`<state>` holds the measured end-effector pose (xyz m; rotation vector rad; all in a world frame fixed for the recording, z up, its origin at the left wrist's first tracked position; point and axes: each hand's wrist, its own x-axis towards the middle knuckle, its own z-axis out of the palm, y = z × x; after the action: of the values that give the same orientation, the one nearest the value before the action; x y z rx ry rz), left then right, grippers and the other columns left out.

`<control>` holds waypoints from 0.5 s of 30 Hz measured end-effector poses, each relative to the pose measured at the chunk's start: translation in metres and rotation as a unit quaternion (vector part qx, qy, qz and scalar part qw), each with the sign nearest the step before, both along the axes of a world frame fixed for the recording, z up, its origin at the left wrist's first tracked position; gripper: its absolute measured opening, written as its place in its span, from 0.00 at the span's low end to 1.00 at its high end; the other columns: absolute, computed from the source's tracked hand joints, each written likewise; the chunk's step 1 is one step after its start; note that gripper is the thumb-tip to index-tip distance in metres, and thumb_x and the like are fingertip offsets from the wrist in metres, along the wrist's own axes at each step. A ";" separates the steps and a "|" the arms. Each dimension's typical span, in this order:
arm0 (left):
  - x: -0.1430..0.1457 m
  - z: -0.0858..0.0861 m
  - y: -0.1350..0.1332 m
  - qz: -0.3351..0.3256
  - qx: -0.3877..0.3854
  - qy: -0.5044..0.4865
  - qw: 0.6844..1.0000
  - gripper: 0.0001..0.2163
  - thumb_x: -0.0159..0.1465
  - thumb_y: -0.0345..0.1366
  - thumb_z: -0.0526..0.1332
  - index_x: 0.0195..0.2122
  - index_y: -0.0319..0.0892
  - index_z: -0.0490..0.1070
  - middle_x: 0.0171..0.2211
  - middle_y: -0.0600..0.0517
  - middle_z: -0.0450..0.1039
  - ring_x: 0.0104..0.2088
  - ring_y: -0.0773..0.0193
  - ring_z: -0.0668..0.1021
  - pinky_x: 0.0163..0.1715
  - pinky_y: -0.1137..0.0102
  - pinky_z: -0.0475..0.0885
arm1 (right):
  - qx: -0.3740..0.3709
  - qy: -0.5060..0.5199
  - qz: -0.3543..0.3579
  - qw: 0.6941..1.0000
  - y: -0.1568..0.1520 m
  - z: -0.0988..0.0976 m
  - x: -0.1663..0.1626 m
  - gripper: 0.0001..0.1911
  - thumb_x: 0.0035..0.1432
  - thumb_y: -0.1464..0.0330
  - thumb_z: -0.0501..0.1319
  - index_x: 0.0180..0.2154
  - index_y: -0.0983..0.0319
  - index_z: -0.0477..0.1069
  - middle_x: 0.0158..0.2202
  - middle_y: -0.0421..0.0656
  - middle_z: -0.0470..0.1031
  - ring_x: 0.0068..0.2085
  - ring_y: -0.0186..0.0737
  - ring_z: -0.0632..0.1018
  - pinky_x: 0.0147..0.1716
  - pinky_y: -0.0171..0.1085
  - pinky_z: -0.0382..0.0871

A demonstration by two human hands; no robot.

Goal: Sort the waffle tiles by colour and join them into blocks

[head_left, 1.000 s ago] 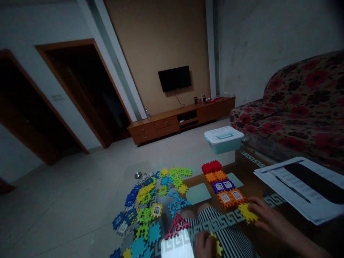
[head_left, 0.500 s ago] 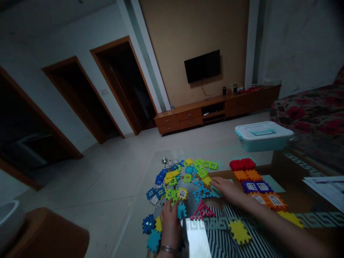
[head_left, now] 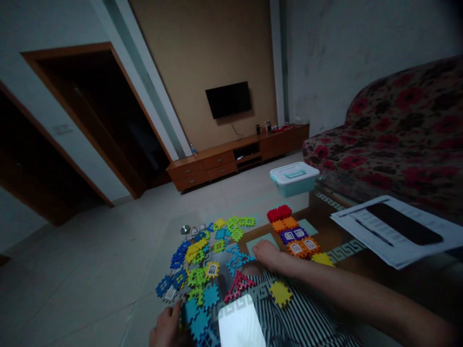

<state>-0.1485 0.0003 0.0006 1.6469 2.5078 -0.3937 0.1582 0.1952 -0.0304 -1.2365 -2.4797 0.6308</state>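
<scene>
Just beside the left hand's grip [head_left: 166,327] lie light-blue toothed pieces [head_left: 199,324].

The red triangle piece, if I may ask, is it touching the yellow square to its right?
Apart: the head view shows patterned tabletop between red triangle piece and yellow square.

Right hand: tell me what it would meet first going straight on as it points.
Most likely the light-blue openwork piece, close ahead of the right hand; the hand's height is unclear, so it might pass over.
</scene>
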 end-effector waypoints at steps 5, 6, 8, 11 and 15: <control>-0.009 0.044 -0.002 0.004 0.038 0.063 0.997 0.25 0.64 0.36 0.49 0.62 0.34 0.60 0.43 0.40 0.74 0.46 0.49 0.76 0.44 0.64 0.69 | 0.034 -0.048 -0.024 0.998 -0.015 0.016 0.046 0.17 0.49 0.82 0.56 0.42 0.68 0.70 0.45 0.56 0.75 0.47 0.51 0.74 0.48 0.45 0.66; -0.007 0.053 -0.003 0.005 0.047 0.074 0.996 0.25 0.64 0.35 0.49 0.62 0.34 0.60 0.43 0.40 0.75 0.46 0.49 0.76 0.44 0.63 0.69 | 0.042 -0.045 -0.041 0.997 -0.019 0.018 0.058 0.18 0.51 0.81 0.55 0.44 0.67 0.69 0.46 0.56 0.74 0.48 0.50 0.74 0.48 0.45 0.66; 0.002 0.065 0.001 -0.001 0.068 0.074 0.995 0.24 0.63 0.35 0.51 0.61 0.36 0.61 0.42 0.41 0.75 0.46 0.49 0.76 0.44 0.63 0.69 | 0.047 -0.017 -0.069 0.996 -0.030 0.017 0.081 0.18 0.52 0.80 0.52 0.44 0.65 0.68 0.46 0.53 0.74 0.48 0.49 0.73 0.48 0.45 0.65; 0.037 0.065 0.015 -0.041 0.130 0.012 0.991 0.23 0.62 0.38 0.53 0.58 0.37 0.66 0.44 0.41 0.75 0.46 0.50 0.76 0.46 0.61 0.69 | 0.000 0.064 -0.079 0.995 -0.051 0.004 0.113 0.15 0.53 0.79 0.51 0.41 0.63 0.69 0.42 0.51 0.75 0.44 0.46 0.74 0.45 0.42 0.66; 0.126 0.031 0.039 -0.156 0.237 -0.184 0.941 0.22 0.61 0.37 0.55 0.57 0.40 0.67 0.51 0.44 0.73 0.52 0.54 0.73 0.54 0.60 0.67 | -0.133 0.133 -0.099 0.977 -0.081 -0.022 0.142 0.20 0.53 0.76 0.51 0.47 0.62 0.68 0.34 0.44 0.74 0.35 0.41 0.75 0.36 0.38 0.68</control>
<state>-0.0228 0.0392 0.0318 2.0556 2.1636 0.4991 0.3000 0.1138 -0.0529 -1.3695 -2.0738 1.0238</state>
